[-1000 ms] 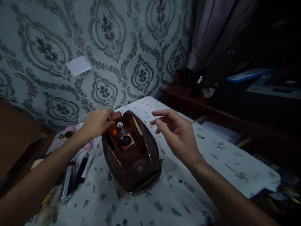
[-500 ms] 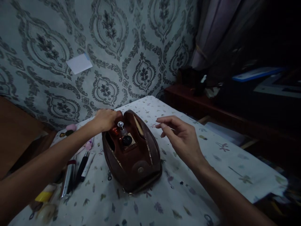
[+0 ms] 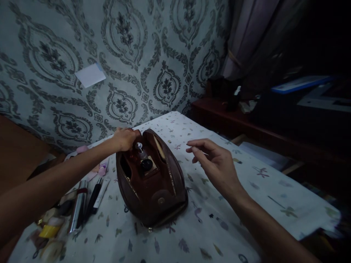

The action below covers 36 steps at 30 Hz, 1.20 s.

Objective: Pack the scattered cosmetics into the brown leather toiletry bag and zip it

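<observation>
Brown pouch (image 3: 157,190) needs bracing: your left hand (image 3: 124,138) curls into its far end, grip unclear, so use your open right hand (image 3: 218,166).

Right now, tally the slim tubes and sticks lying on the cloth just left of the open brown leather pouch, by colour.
Silver metal tube: 1
Black slim stick: 1
White slim tube: 1
Total: 3, all left of the brown leather pouch
</observation>
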### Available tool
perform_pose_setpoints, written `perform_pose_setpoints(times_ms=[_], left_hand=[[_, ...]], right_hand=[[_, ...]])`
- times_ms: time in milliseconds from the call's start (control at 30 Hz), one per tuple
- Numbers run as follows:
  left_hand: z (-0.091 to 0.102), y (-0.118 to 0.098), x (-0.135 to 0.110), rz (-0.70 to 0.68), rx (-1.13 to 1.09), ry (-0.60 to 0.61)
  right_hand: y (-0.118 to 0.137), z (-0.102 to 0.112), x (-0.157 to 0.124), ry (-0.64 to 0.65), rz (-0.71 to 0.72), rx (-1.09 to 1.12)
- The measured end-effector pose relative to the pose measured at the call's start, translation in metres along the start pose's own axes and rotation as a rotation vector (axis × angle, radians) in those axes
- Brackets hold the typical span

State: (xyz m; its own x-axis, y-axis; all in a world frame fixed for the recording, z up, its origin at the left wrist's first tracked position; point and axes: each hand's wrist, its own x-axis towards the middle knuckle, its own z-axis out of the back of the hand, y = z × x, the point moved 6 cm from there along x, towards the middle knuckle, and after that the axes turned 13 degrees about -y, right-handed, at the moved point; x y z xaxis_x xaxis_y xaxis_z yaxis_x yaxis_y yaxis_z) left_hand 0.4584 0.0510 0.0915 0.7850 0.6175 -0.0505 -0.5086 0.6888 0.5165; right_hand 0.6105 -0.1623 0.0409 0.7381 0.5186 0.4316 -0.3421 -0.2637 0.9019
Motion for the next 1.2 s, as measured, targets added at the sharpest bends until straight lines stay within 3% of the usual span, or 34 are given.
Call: perform_pose_setpoints(times_ms=[1200], left_hand=[[-0.018,0.005,0.007,-0.042,0.032,0.058]], right_hand=[[-0.023,-0.01,-0.006,0.136,-0.085,-0.109]])
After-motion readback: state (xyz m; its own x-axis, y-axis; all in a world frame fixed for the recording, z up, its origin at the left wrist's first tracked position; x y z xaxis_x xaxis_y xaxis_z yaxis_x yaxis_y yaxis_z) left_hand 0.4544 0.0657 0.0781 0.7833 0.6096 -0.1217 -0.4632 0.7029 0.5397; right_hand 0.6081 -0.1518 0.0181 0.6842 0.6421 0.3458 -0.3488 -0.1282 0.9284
